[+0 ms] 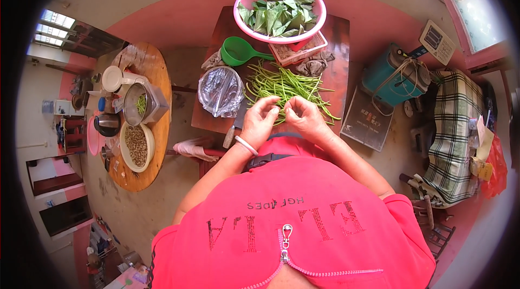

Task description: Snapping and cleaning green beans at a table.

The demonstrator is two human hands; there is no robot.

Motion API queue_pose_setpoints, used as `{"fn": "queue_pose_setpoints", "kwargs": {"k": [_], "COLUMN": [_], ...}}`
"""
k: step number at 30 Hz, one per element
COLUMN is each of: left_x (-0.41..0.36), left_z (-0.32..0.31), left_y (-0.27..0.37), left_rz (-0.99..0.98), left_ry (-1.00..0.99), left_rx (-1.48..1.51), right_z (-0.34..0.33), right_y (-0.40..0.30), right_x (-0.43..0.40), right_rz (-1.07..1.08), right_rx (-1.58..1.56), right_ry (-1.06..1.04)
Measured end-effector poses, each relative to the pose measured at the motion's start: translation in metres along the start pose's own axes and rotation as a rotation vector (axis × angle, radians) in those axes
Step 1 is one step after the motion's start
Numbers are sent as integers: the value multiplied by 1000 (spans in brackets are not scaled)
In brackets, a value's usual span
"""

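Note:
Thin green stems [284, 82], perhaps sweet potato leaf stalks, lie in a loose pile on a dark red wooden table [339, 57]. At the pile's near edge, my left hand [260, 120] has its thumb and fingertips drawn together, a white bracelet round the wrist. Close to its right, my right hand [302, 116] is curled with thumb and forefinger meeting. Whether either holds a stem is too small to tell. A knife with a wooden handle [229, 136] lies left of my left hand, its blade partly hidden. Green leaves [280, 13] fill a pink basin [239, 19] beyond the pile.
A plastic-covered bowl [221, 92], a green ladle [236, 51], a pink basket [302, 55] and a crumpled cloth [316, 65] surround the pile. Left stands a round wooden table [162, 82] with a steel bowl [136, 104] and other containers. A teal machine [392, 78] stands at right.

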State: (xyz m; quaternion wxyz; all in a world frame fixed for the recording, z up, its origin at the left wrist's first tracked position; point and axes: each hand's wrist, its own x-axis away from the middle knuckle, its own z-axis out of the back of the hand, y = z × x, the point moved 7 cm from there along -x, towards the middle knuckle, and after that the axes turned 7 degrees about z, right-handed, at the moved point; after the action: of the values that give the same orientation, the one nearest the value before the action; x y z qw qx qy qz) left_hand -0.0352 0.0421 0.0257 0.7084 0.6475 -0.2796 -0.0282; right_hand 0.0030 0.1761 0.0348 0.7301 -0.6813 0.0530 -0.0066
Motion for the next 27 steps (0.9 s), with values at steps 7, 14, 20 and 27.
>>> {"fn": "queue_pose_setpoints", "kwargs": {"k": [7, 14, 20, 27], "left_x": [9, 6, 2, 6], "left_z": [-12, -11, -3, 8], "left_y": [-1, -18, -14, -18], "left_rz": [90, 97, 136, 227], "left_ry": [-96, -190, -108, -86], "left_rx": [152, 28, 247, 454], "right_z": [-2, -3, 2, 6], "right_y": [5, 3, -3, 6], "right_x": [-3, -4, -5, -2], "right_rz": [-60, -4, 28, -76], "right_rx": [65, 128, 293, 260], "right_ry": [-5, -4, -11, 17]}}
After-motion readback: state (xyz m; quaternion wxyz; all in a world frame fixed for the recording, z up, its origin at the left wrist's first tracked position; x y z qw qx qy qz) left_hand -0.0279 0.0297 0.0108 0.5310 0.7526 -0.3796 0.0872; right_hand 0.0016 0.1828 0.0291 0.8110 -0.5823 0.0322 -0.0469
